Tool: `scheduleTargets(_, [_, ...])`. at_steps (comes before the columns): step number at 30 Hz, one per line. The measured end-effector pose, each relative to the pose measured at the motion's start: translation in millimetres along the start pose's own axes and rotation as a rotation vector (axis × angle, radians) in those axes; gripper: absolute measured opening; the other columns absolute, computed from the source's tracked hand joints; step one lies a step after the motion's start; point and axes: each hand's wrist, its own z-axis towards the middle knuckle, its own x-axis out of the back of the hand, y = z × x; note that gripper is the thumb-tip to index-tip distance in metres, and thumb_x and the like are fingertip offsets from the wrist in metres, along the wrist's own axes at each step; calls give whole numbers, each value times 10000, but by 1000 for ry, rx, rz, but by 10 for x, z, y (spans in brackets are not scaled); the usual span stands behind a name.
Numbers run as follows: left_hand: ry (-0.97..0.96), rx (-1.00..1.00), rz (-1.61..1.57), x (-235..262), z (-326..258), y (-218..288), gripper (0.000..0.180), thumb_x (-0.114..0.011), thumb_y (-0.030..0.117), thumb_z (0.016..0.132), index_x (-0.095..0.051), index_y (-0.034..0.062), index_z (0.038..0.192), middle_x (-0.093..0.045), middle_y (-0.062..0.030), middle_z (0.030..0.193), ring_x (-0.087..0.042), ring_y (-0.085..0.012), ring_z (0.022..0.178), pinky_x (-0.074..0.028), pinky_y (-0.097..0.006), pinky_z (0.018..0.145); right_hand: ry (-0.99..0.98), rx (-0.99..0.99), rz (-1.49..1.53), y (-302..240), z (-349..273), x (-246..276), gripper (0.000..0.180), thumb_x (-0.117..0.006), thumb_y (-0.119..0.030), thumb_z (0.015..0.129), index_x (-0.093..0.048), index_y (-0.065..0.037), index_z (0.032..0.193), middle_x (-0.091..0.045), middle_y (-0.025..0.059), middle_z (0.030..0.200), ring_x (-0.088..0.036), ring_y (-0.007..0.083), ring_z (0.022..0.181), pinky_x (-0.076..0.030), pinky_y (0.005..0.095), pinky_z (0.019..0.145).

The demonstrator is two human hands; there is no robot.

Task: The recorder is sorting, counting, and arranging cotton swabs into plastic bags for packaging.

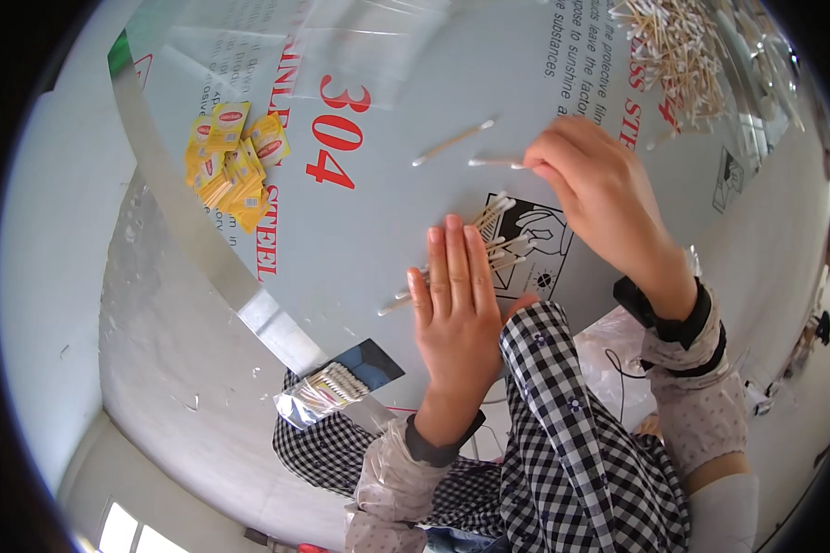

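Note:
My left hand (456, 300) lies flat on a small spread of cotton swabs (500, 251), its fingers stretched out and close together. Swab tips stick out on both sides of it; the middles are covered by the fingers. Further right, my right hand (590, 175) is closed in a pinch at the right end of a single cotton swab (493, 164), which points left. Just beyond that one, another cotton swab (454, 143) rests alone on the table, touched by neither hand.
A big heap of cotton swabs (678, 69) covers the far right of the grey, film-covered table (360, 240). Small yellow packets (235, 170) lie piled at left. A clear bag of swabs with a dark card (337, 387) sits at the table's near left edge. Clear plastic (369, 46) lies at the far side.

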Motion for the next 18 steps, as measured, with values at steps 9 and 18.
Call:
scheduleTargets(9, [0, 20, 89, -113, -67, 84, 907, -357, 714, 926, -414, 14, 1500, -388, -135, 1582, -332, -277, 1487, -180, -470, 1225, 35, 525, 1, -101, 533, -236, 142, -669, 25, 718, -601, -50, 818, -596, 34, 865, -604, 239, 911, -509, 359, 736])
scheduleTargets(18, [137, 89, 60, -269, -88, 154, 964, -345, 759, 912, -398, -4, 1499, -379, -178, 1577, -337, -315, 1481, -210, -492, 1210, -204, 304, 303, -305, 184, -219, 95, -671, -27, 795, -587, -43, 836, -610, 48, 850, -606, 263, 884, -480, 371, 824])
